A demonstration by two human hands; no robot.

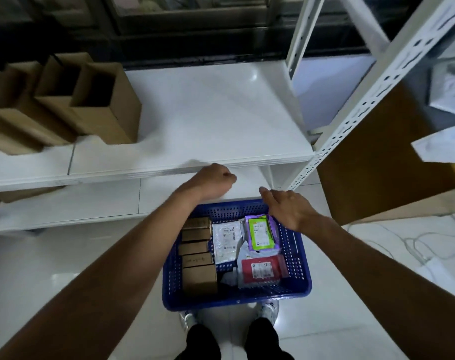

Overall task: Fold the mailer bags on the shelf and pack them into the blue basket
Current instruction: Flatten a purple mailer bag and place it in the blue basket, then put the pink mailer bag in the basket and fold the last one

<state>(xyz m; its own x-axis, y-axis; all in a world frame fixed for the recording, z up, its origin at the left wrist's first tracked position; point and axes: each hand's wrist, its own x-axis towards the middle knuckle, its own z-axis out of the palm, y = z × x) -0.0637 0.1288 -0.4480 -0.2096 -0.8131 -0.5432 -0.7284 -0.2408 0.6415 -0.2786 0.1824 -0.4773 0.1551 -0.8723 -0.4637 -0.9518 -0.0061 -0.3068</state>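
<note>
1. A blue perforated plastic basket (236,303) is sitting on the white tiled floor (65,261), just in front of the person's pale sneakers (269,311).
2. L hand (216,181) is hovering just beyond the basket's far rim, by the front edge of the white shelf board (208,113). Its fingers are curling into a fist w/ nothing visible in it.
3. R hand (286,209) is hanging over the basket's far-right corner, fingers relaxed & gripping nothing. Can't tell if it's touching the bag below.
4. Basket, left side: small brown cardboard boxes (197,255) are lining up in a row, near to far.
5. Basket, middle: a flat white mailer bag w/ printed label (226,241) is lying beside the boxes.
6. Basket, right side: a purple mailer bag w/ green label (262,233) is lying at the far end. A red mailer bag w/ white label (262,268) is lying at the near end.
7. Beyond the basket, to its left: tall open brown cardboard cartons (101,100) are standing on the shelf board.
8. Right of the basket: a white perforated metal upright (364,105) is rising, & a white cable (403,242) is trailing over the floor.
</note>
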